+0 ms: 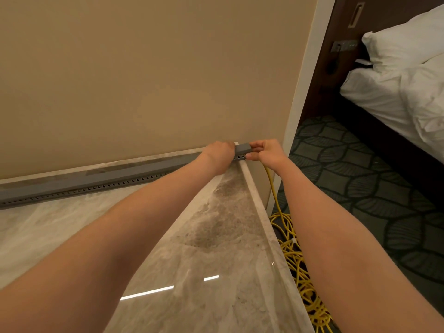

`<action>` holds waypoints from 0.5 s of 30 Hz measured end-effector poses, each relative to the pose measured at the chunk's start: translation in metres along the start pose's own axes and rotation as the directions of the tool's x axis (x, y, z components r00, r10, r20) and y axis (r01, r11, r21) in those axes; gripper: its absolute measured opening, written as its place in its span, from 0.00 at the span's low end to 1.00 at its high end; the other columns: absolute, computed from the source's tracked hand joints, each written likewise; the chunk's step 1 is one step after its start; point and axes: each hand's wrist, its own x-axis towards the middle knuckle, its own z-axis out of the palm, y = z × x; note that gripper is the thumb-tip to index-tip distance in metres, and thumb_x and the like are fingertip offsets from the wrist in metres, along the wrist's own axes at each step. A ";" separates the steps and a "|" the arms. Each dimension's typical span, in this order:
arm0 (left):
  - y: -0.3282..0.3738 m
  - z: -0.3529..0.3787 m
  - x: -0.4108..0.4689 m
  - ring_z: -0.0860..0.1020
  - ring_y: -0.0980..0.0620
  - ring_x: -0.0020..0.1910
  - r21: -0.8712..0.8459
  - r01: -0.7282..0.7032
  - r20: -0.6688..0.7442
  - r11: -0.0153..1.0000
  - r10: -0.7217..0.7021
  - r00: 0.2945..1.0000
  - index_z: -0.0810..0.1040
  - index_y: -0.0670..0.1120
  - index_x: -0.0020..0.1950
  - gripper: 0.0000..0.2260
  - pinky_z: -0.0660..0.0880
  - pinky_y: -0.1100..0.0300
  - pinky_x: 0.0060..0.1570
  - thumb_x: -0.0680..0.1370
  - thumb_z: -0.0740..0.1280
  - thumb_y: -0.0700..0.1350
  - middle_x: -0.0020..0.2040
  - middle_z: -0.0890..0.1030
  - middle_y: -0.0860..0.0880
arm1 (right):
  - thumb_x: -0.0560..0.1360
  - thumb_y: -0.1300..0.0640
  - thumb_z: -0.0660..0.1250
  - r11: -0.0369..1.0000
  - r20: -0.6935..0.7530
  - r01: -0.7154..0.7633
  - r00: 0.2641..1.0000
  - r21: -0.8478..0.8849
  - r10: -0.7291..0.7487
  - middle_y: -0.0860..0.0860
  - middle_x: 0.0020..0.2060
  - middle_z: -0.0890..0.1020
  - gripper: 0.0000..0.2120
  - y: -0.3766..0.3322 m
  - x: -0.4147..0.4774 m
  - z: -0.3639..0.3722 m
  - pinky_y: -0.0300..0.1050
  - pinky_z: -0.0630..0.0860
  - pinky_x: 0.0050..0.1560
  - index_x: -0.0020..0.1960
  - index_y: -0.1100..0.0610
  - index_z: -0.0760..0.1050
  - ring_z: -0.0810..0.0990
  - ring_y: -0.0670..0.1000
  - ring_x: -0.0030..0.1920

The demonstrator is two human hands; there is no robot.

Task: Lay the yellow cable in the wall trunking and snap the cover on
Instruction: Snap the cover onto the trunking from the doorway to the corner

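A long grey slotted trunking point(101, 182) lies along the foot of the beige wall, on the back edge of a marble top. Its cover looks seated along the length I can see. My left hand point(219, 152) presses down on the trunking close to its right end. My right hand point(265, 151) pinches that right end point(242, 151) between thumb and fingers. The yellow cable point(272, 186) comes out below my right hand, drops past the marble's edge and piles in a loose tangle point(302, 272) on the floor.
The marble top point(206, 272) fills the lower middle, with a raised rim point(262, 212) on its right. A white wall corner point(305, 87) stands right of the trunking end. Beyond it are patterned dark carpet point(374, 188) and a bed with white linen point(408, 92).
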 end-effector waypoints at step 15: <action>0.004 0.011 -0.005 0.76 0.41 0.62 0.091 0.003 -0.024 0.996 -0.001 1.000 0.58 0.37 0.72 0.19 0.74 0.52 0.54 0.81 0.55 0.39 0.67 0.70 0.40 | 0.71 0.74 0.67 0.990 -0.033 0.098 0.994 -0.104 -0.102 0.65 0.59 0.79 0.19 0.003 -0.004 0.013 0.51 0.72 0.67 0.62 0.69 0.74 0.78 0.58 0.59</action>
